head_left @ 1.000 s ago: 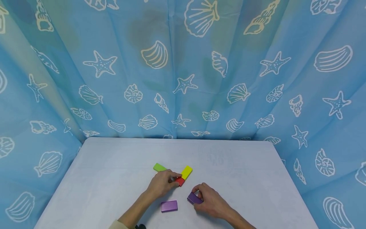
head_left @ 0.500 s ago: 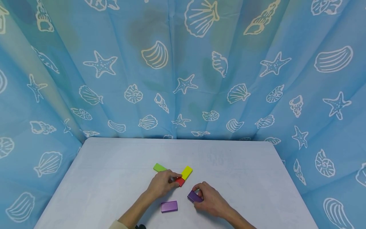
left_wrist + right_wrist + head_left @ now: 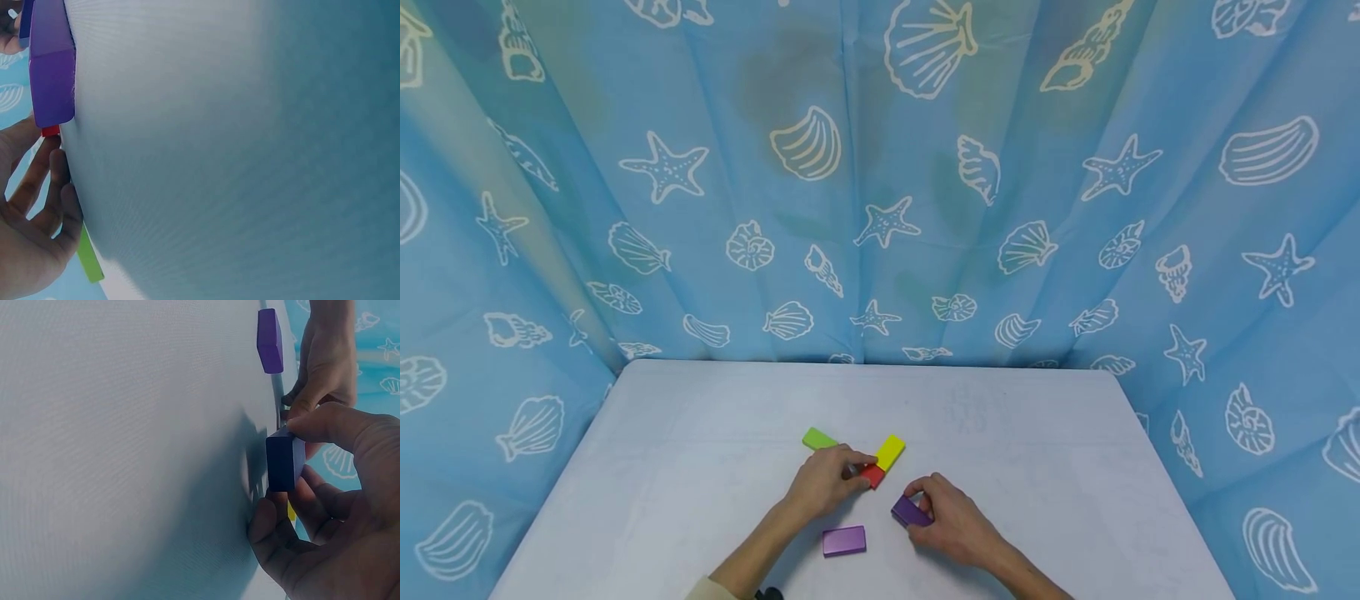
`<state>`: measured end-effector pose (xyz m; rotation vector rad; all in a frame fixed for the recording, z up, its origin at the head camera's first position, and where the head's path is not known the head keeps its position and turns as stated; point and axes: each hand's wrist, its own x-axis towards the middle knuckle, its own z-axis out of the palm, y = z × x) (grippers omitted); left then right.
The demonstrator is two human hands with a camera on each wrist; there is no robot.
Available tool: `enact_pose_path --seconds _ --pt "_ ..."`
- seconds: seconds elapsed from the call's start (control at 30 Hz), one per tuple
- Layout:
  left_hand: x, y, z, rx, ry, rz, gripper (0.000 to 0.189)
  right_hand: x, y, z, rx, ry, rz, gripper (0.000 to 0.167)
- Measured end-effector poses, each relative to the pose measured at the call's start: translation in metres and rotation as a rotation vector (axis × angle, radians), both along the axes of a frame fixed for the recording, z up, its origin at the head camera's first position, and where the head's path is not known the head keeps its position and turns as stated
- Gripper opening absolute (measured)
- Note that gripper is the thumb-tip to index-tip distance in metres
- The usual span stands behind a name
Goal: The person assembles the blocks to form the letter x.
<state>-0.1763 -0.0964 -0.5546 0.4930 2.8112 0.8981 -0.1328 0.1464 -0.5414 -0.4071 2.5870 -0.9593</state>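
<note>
My left hand [image 3: 823, 481] pinches a red block [image 3: 872, 476] between thumb and fingertips on the white table. A yellow block [image 3: 891, 452] meets the red one's far end. Behind the left hand lies a green block [image 3: 818, 438], its near part hidden by the hand. My right hand [image 3: 955, 521] grips a dark purple block [image 3: 910, 511] between thumb and fingers. In the right wrist view this dark purple block [image 3: 281, 464] appears just off the tabletop, its shadow beside it. A lighter purple block [image 3: 844, 542] lies flat between the two forearms, untouched by either hand.
The white table [image 3: 1037, 442] runs back to a blue curtain [image 3: 910, 275] printed with shells and starfish, which also hangs at both sides. A small black object [image 3: 769, 593] shows by the left sleeve at the lower edge.
The dark purple block in my right hand has risen and tilted very slightly. My left hand and the other blocks have stayed put. The head view has turned a little.
</note>
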Motion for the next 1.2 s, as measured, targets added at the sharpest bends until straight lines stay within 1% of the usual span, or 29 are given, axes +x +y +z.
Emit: enact_pose_path --seconds 0.1,0.63,0.87,1.0,1.2 --pt "0.003 0.002 0.001 -0.001 0.001 0.009 0.036 0.0 0.003 0.0 -0.003 -0.001 0.006 0.047" --pt "0.005 0.003 0.002 -0.01 -0.006 0.013 0.036 -0.005 0.0 -0.002 0.014 0.037 -0.005 0.046" --pt "0.005 0.003 0.003 -0.011 -0.018 0.018 0.036 -0.007 -0.001 -0.002 0.001 0.059 0.003 0.047" --pt "0.005 0.004 0.004 -0.006 -0.032 0.015 0.036 -0.008 -0.001 -0.002 -0.003 0.054 0.001 0.046" --pt "0.005 0.004 0.004 -0.005 -0.028 0.015 0.036 -0.011 -0.002 -0.002 -0.001 0.045 -0.01 0.046"
